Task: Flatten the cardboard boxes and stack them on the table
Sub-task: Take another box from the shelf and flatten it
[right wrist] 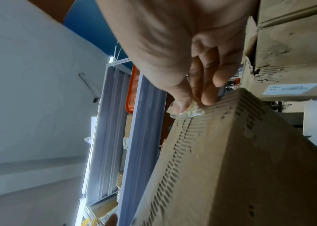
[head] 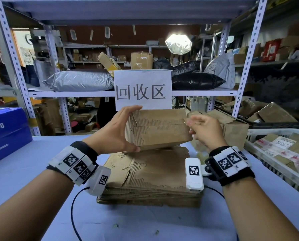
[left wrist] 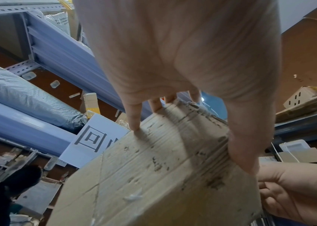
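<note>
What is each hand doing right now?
Left hand: grips the cardboard box by its end, above the flattened stack.
Right hand: pinches a scrap of clear tape at the box's corner.

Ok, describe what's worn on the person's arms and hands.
Both hands, left hand and right hand, are bare, no sleeves. Each wrist wears a black strap with white blocks printed with black square codes, plus a white camera module; thin black cables trail off.

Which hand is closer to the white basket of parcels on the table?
Right. The right hand pinches tape at the held box's right end, on the white basket's side; the left hand grips the far end.
</note>
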The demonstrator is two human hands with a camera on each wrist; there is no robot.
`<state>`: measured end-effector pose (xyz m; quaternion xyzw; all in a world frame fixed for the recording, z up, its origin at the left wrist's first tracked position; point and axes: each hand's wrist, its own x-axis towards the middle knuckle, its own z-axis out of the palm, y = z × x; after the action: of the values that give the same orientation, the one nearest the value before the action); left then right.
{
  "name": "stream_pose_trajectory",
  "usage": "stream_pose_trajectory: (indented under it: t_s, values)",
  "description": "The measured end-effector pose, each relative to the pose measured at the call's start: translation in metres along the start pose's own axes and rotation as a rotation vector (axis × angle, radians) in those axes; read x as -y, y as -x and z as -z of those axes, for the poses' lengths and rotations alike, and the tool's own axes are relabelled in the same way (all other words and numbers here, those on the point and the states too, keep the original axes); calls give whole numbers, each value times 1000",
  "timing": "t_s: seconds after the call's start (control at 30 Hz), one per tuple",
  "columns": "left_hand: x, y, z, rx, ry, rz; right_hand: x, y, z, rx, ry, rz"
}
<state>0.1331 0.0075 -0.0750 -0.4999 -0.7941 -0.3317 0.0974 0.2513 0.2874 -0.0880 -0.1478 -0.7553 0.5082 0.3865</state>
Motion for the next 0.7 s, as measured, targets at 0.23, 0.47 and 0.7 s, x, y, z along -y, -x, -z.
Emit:
stream_pose_trajectory:
  t_s: [0.23,0.47,0.7]
  values:
    - [2,5,4,4,-2,14,-2,-1,2,-70,45,-40]
    - [-11,3,3,17,-469,12,10,7,1,74,-246,-181]
    - [-29,-5,-5,-110,-724,20,44,18,-1,279,-553,-156]
